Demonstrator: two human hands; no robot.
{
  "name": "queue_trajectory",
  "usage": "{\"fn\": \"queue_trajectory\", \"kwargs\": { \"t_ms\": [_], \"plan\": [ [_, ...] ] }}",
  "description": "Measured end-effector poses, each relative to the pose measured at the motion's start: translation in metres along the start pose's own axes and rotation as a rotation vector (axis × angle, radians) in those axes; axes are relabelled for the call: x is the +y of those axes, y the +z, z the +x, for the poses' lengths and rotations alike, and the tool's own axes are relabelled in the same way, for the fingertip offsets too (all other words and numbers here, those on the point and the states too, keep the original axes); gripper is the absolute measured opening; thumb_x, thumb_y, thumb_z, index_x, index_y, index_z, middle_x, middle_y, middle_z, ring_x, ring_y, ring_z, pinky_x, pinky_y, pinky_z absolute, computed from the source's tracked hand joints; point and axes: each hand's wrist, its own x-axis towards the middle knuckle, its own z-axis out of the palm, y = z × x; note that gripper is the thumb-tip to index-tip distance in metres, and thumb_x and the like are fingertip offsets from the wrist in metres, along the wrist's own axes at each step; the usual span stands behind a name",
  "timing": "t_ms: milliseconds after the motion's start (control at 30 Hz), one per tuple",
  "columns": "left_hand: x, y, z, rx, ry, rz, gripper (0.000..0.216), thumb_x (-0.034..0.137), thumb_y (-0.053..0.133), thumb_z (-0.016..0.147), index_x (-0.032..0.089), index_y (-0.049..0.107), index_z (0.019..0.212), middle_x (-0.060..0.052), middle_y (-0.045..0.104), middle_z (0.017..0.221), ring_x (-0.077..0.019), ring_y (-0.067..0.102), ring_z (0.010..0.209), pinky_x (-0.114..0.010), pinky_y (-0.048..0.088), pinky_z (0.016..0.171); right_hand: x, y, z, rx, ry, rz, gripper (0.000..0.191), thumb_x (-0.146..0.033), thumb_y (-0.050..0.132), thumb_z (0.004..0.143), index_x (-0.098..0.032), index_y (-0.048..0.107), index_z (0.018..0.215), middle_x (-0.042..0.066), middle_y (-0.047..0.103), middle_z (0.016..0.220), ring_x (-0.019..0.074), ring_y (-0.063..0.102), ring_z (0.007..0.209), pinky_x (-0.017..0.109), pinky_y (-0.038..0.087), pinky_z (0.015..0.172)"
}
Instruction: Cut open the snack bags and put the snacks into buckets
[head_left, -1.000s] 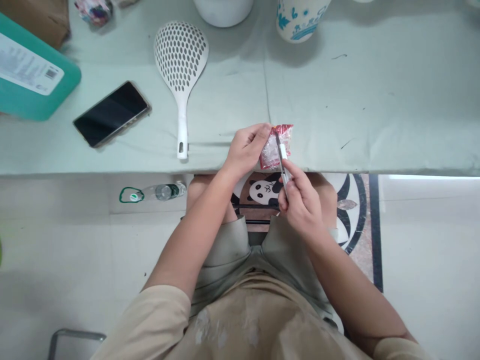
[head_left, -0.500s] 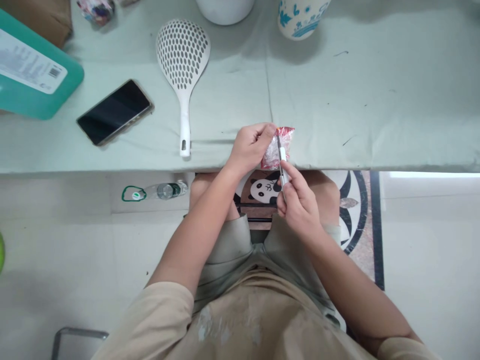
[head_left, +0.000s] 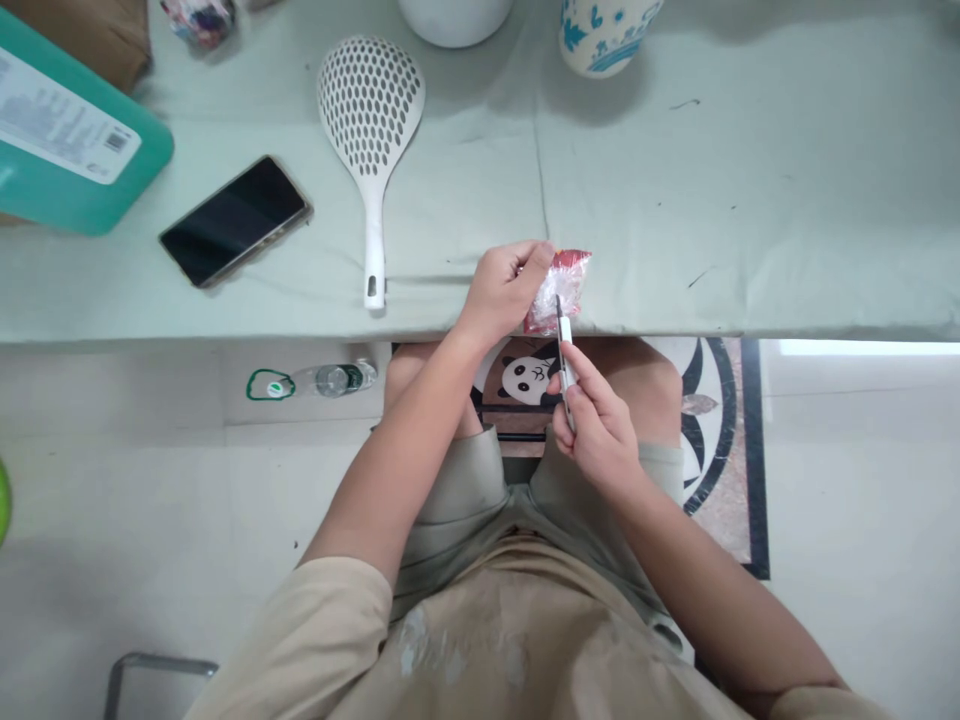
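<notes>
A small red and clear plastic packet (head_left: 571, 278) lies at the table's front edge, its upper left side pinched between the thumb and fingers of my left hand (head_left: 504, 287). What is inside the packet is too blurred to tell. Closed around a white utility knife (head_left: 566, 352), my right hand (head_left: 600, 418) is just in front of the edge. The knife's dark blade points away from me, its tip over the packet's middle; whether it touches the plastic I cannot tell.
On the green tablecloth (head_left: 787, 230) are a white slotted skimmer (head_left: 373, 170), a phone (head_left: 235, 222), a teal container (head_left: 82, 140), a white bowl-like vessel (head_left: 456, 18) and a patterned cup (head_left: 606, 35). A plastic bottle (head_left: 337, 379) is below the table edge at left.
My right hand has drawn the knife back towards me, so its tip has moved from the packet's top to its middle. My left hand still pinches the packet.
</notes>
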Motion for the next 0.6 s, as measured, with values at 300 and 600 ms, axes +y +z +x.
{"fn": "queue_trajectory", "kwargs": {
  "t_ms": [300, 600],
  "plan": [
    [-0.0025, 0.0013, 0.0017, 0.011, -0.03, -0.083, 0.058, 0.055, 0.068, 0.095, 0.02, 0.04, 0.059, 0.003, 0.031, 0.061, -0.01, 0.037, 0.059, -0.026, 0.035, 0.055, 0.0084, -0.0053, -0.0031, -0.023, 0.003, 0.001, 0.048, -0.03, 0.051, 0.101, -0.035, 0.062, 0.148, 0.001, 0.061, 0.096, 0.003, 0.041, 0.047, 0.02, 0.036, 0.039],
    [-0.0033, 0.0003, 0.0022, 0.005, -0.048, -0.089, 0.056, 0.06, 0.066, 0.094, 0.02, 0.044, 0.062, 0.002, 0.036, 0.061, -0.0108, 0.043, 0.06, -0.027, 0.037, 0.057, 0.0101, -0.0076, -0.0084, -0.045, 0.002, -0.009, 0.046, -0.035, 0.052, 0.102, -0.033, 0.062, 0.147, 0.001, 0.061, 0.096, 0.0034, 0.04, 0.048, 0.021, 0.036, 0.04]
  ]
}}
